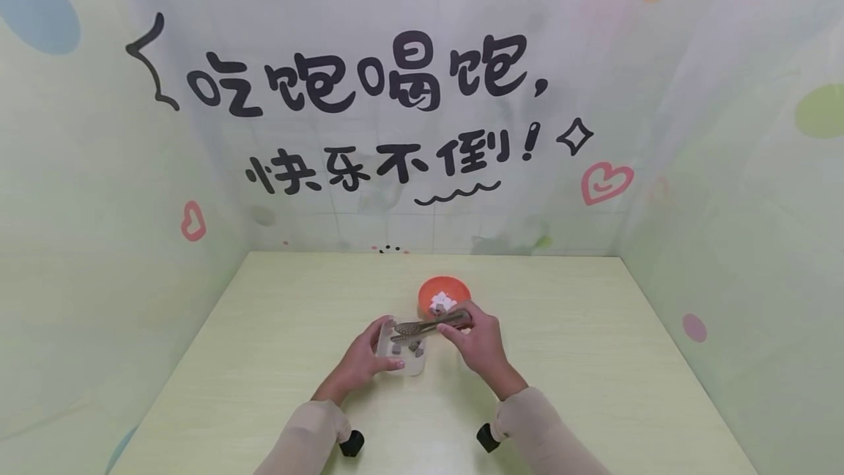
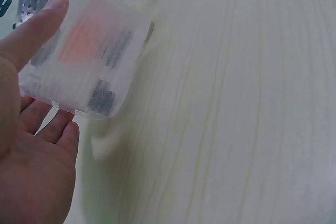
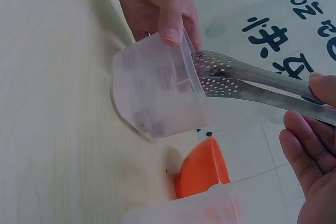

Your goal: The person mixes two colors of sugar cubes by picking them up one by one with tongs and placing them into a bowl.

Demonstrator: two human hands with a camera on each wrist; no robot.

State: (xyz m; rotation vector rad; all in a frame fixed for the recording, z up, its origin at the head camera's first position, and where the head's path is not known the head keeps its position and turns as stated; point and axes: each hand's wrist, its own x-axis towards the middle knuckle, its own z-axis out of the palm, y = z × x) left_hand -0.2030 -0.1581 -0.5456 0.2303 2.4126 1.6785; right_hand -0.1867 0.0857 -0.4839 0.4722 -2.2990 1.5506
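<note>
My left hand (image 1: 359,361) holds a translucent plastic container (image 3: 152,93), thumb on one side and fingers on the other. Several dark grey cubes (image 1: 417,349) lie inside it, showing blurred through the wall in both wrist views. My right hand (image 1: 481,341) grips metal tongs (image 3: 252,80) with perforated ends. The tong tips reach in at the container's mouth, their two arms slightly apart; the container wall hides their very ends. Just beyond the right hand stands an orange bowl (image 1: 430,290) holding white pieces (image 1: 442,302) and some grey ones.
A pale wood-grain table (image 1: 264,358) spreads around the hands. Another translucent plastic piece (image 3: 184,211) shows at the bottom of the right wrist view, close to the bowl. Printed walls (image 1: 422,167) enclose the table at the back and both sides.
</note>
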